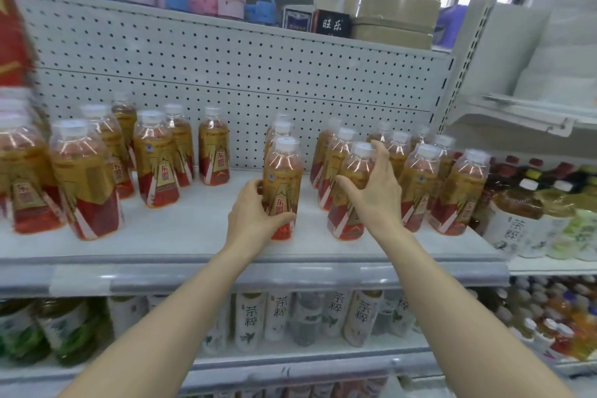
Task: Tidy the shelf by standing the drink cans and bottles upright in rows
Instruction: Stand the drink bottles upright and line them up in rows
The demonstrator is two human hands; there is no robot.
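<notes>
Shelf (193, 229) had gaps; left hand (247, 216) gripped mid bottle (283, 178), right hand (376, 194) gripped neighbour (350, 220); sliding both together, bases flat, looked safest.

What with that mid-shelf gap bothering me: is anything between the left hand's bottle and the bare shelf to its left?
Nothing visible. The left hand grips the bottle upright on the shelf, which lies bare to its left up to the next bottles. The right hand holds another bottle on the other side.
</notes>
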